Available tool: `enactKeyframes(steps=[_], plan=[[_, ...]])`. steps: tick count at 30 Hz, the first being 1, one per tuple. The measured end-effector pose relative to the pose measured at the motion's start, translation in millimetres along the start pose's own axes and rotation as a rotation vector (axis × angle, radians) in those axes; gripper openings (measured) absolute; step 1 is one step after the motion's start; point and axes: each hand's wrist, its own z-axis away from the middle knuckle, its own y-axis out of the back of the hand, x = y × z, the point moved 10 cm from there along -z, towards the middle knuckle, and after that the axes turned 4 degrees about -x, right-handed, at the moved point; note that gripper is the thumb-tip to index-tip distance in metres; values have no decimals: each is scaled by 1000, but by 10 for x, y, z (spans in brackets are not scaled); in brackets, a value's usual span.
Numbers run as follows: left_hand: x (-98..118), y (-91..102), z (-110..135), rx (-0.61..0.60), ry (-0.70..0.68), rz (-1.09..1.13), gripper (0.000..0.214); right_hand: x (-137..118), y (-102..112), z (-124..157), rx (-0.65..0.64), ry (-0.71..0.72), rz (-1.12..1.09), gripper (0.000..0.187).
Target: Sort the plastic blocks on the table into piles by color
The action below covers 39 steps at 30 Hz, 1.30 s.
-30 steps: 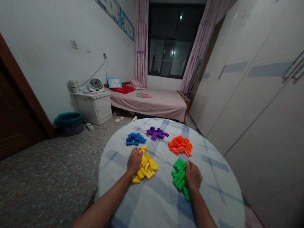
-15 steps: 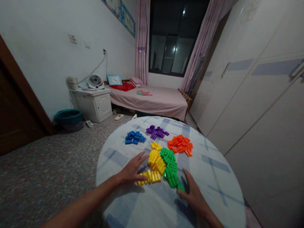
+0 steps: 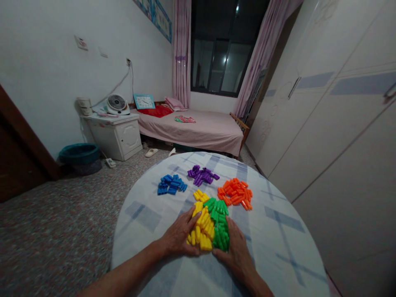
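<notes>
Small yellow plastic pieces (image 3: 204, 226) lie heaped at the middle of the round table, and similar green pieces (image 3: 220, 222) press against them on the right. My left hand (image 3: 178, 236) curves round the left side of the yellow heap, thumb low and fingers along its edge. Around the near right side of the green heap rests my right hand (image 3: 237, 249), thumb at the front. Both hands are open and cupped, touching the pieces from outside without lifting any. Parts of the heaps' outer edges are hidden by the fingers.
Separate piles of blue pieces (image 3: 171, 184), purple pieces (image 3: 202, 175) and orange pieces (image 3: 235, 193) lie farther back on the checked tablecloth (image 3: 140, 216). Beyond stand a bed (image 3: 198, 128), a white cabinet (image 3: 123, 136) with a fan, and a bin (image 3: 80, 159). A wardrobe (image 3: 315, 136) lines the right.
My hands have moved closer together. The yellow and green pieces are squeezed into a tighter heap, with the near stray ones pushed inward. The camera view has shifted slightly.
</notes>
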Motion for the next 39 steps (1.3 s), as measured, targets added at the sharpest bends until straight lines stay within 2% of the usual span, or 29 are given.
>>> enactKeyframes(steps=[5,9,12,15,17,19,21,24,26,27,30,32,34,35,37,39], plan=[[23,-39,-201,89,12,93,101,-104,-17,-170,41,1,-98,93],[18,51,-392,203,49,207,76,-94,15,-381,123,-65,-299,70],[-103,192,-565,337,160,392,60,-24,24,-603,162,-176,-462,54],[-292,314,-784,413,317,549,58,109,-4,-862,129,-367,-569,55],[-416,393,-943,416,429,588,59,156,16,-1049,98,-438,-621,61],[-491,514,-1091,418,493,566,59,148,120,-1240,107,-417,-631,70],[-496,656,-1224,404,475,490,59,152,222,-1386,106,-384,-613,75],[-491,822,-1307,324,384,328,62,262,354,-1498,98,-334,-544,69],[-621,973,-1195,330,373,207,60,452,502,-1506,160,-287,-462,62],[-743,1085,-1077,373,395,141,56,586,598,-1489,214,-265,-405,60],[-1267,1421,-559,525,543,-66,48,1152,806,-1376,317,-290,-223,57],[-1668,1548,-170,571,672,-166,46,1625,858,-1264,320,-414,-96,58],[-2014,1560,142,540,778,-249,48,1993,849,-1181,272,-495,15,56],[-2128,1513,214,479,778,-286,46,2055,831,-1192,240,-443,71,51],[-2234,1383,241,362,718,-353,42,2080,789,-1227,207,-347,166,42],[-2237,1241,161,289,657,-358,40,2025,722,-1288,188,-299,194,39]])
